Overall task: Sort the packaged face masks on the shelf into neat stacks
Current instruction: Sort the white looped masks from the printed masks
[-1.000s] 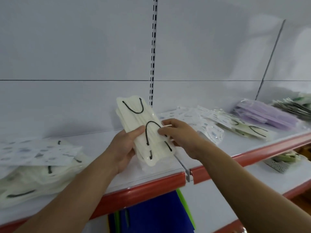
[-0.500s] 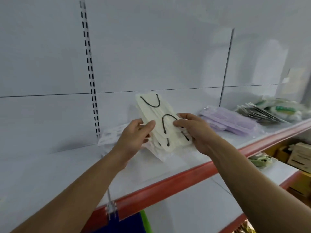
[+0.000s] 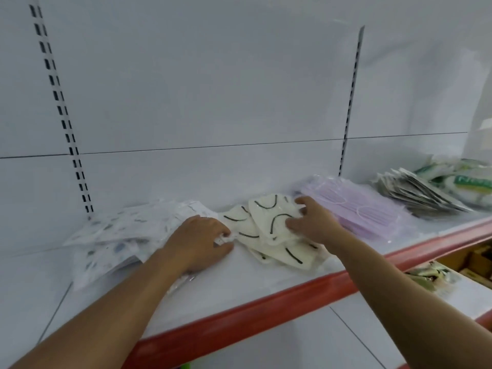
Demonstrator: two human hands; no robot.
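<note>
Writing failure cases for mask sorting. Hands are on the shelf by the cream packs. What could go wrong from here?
1. The cream packs under the right hand lie fanned, the lowest near the shelf's red front edge; a push may slide it off.
2. They sit close between the patterned packs and purple stack; squaring could mix or shove neighbours.

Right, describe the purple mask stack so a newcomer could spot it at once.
Take the white shelf with the red front edge and follow it rightward past the right hand. Beyond that hand lies the purple mask stack. It is the only lilac pile: cream masks with black loops sit to its left, fanned grey-green packets to its right.
</note>
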